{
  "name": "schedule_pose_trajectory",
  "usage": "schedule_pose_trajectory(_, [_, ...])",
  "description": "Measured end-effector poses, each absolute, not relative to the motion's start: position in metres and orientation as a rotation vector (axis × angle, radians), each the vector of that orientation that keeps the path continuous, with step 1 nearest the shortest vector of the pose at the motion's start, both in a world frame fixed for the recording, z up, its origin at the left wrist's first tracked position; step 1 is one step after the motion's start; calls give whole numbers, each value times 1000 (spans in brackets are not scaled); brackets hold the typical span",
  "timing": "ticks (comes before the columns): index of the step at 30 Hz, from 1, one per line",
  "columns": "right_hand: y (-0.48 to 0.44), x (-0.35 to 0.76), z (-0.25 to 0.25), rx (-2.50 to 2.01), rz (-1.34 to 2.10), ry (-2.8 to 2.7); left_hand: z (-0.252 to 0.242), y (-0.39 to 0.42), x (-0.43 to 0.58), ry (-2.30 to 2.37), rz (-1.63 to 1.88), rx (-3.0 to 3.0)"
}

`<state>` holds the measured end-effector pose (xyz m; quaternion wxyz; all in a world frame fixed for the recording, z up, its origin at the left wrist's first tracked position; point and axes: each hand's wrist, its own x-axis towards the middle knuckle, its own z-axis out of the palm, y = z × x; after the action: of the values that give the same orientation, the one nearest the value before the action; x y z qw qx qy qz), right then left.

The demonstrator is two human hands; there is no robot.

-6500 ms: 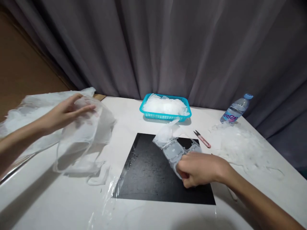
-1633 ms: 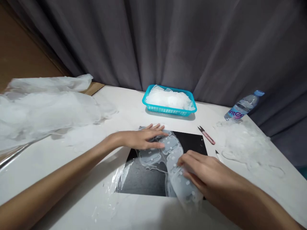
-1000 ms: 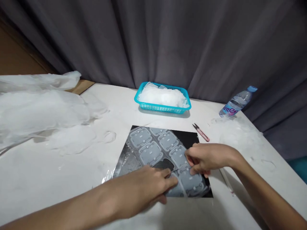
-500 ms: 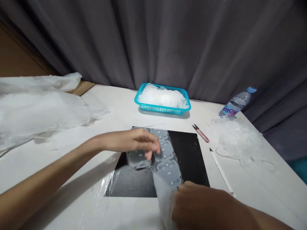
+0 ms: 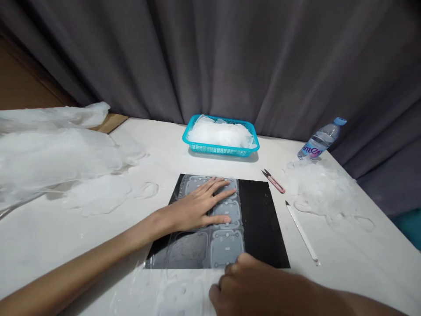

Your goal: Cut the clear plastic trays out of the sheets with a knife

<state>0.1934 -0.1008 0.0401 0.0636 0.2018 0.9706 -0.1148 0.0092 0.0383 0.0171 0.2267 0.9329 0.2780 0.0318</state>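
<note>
A clear, flexible moulded sheet (image 5: pixel 226 249) with rounded-square panels lies over a black mat (image 5: pixel 259 219) and runs past its near edge onto the white table. My left hand (image 5: pixel 204 204) rests flat on the panels, fingers spread and pressing down, with nothing gripped. At the near right edge of the sheet, my right hand (image 5: pixel 243 285) is closed in a fist around the sheet's edge; its fingertips are hidden. One rounded cell left of the near panel (image 5: pixel 190 250) shows the dark mat through it.
A turquoise basket (image 5: pixel 220 151) of translucent white pieces stands at the back. Pink thread snips (image 5: pixel 273 182), a white pencil (image 5: pixel 301 232), clear scraps (image 5: pixel 324 188) and a water bottle (image 5: pixel 320 140) are on the right. Piled translucent sheets (image 5: pixel 55 153) cover the left.
My left hand has gone from curled fingers to lying flat on the panels. The raised part of the sheet has come down flat, and my right hand has shifted slightly left.
</note>
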Motion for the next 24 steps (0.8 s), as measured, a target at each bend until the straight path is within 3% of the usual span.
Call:
schedule_pose_trajectory(6, [-62, 252, 76, 1312, -193, 2519, 7, 41, 17, 768, 285, 2572])
schedule_pose_trajectory(10, [-48, 330, 72, 1865, -105, 2114, 3, 50, 18, 751, 388, 2625])
schedule_pose_trajectory(17, [-53, 380, 48, 1932, -1305, 2013, -4, 35, 18, 741, 333, 2684])
schedule_pose_trajectory(24, [-57, 360, 53, 1889, -1111, 2211, 0, 29, 20, 758, 308, 2580])
